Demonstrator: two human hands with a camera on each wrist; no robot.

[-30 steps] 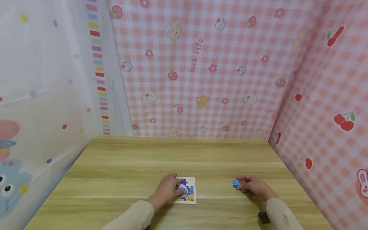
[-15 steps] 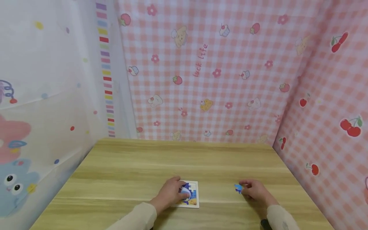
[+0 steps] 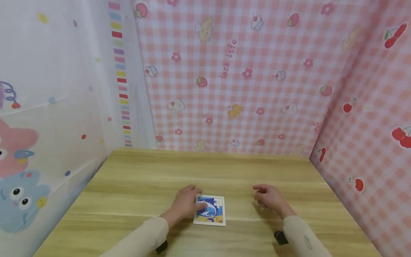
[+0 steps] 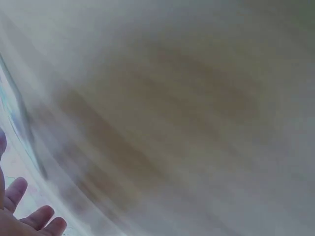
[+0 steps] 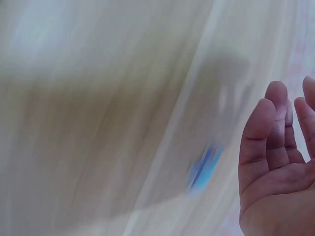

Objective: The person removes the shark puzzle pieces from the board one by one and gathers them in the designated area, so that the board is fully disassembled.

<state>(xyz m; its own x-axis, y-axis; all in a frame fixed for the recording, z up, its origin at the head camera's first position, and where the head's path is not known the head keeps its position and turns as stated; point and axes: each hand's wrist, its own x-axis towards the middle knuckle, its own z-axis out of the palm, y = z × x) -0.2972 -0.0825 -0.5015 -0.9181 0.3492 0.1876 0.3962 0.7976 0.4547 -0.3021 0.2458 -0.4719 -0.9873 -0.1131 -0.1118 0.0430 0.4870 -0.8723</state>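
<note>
Head view: right hand point(image 3: 270, 200) has released the blue piece point(image 5: 204, 169) — grip apart; left hand point(image 3: 184, 203), likewise apart, covers less of the puzzle point(image 3: 212, 212).

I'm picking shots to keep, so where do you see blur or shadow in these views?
Head view: fairly clear, though fine details of the square, white-framed puzzle with a blue picture are small; left wrist view: the pale wooden table is smeared, the bare left hand crisper; right wrist view: a small two-tone blue piece is blurred, with soft shadow around it, the bare right hand sharper.
</note>
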